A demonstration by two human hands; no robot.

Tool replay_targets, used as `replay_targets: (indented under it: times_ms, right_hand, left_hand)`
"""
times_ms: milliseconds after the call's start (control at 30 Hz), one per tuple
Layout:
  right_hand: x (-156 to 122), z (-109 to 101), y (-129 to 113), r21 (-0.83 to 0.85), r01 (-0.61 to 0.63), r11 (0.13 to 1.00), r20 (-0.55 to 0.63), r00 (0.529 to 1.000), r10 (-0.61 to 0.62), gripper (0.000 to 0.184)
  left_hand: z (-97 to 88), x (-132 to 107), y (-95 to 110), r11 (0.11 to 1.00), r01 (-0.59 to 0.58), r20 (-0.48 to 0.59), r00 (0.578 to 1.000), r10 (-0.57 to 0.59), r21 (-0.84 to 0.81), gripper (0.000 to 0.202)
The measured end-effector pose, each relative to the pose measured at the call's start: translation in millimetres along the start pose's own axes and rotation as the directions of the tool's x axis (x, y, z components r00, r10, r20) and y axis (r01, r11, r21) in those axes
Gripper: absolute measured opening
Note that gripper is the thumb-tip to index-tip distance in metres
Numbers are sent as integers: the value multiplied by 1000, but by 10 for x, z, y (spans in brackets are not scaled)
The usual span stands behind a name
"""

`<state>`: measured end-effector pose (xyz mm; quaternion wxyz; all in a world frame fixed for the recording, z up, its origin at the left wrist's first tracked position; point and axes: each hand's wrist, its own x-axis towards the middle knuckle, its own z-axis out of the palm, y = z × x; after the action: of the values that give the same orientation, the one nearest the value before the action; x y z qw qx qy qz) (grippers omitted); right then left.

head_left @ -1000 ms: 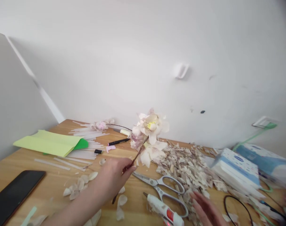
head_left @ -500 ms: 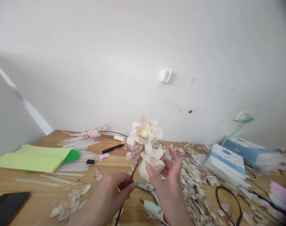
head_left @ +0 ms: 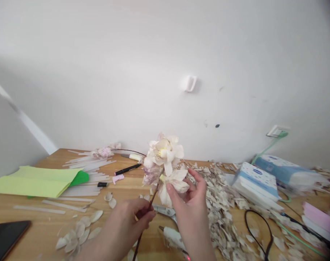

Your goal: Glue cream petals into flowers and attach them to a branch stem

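My left hand (head_left: 132, 219) pinches the thin brown stem (head_left: 152, 200) of a cream paper flower branch (head_left: 163, 159) and holds it upright above the wooden table (head_left: 45, 224). My right hand (head_left: 190, 203) is raised beside it, thumb and fingers closed around the lowest bloom (head_left: 173, 183). Below the hands lie scissors (head_left: 165, 211) and a white glue gun (head_left: 172, 237), both partly hidden by my wrists.
A heap of cut paper scraps (head_left: 222, 203) spreads to the right. Tissue packs (head_left: 256, 183), pink paper (head_left: 321, 215) and a black cable (head_left: 259, 228) lie at the right. Green paper (head_left: 34, 179), glue sticks (head_left: 83, 177), a pen (head_left: 126, 169), loose petals (head_left: 78, 232) and a phone (head_left: 5, 237) lie at left.
My right hand has risen from the table near the scissors to the lowest bloom and closed on it. The view has tilted and shifted slightly; the flower stays held upright.
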<state>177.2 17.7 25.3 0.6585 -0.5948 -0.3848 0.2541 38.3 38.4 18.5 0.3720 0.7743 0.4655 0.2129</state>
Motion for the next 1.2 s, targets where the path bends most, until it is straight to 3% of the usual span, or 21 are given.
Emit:
replay_targets:
  times_ms: [367, 967, 1200]
  right_hand:
    - [-33, 36, 3, -112, 117, 987, -115, 985, -130, 51]
    - [-9, -11, -16, -259, 155, 953, -95, 978, -185, 43]
    - [-29, -8, -49, -298, 150, 943, -77, 981, -180, 44]
  left_hand:
    - [27, -4, -13, 1000, -18, 14, 1000, 18, 11, 23]
    - [25, 0, -17, 996, -17, 9, 1000, 17, 83, 23]
    - [49, 3, -14, 1000, 17, 7, 1000, -17, 0, 24]
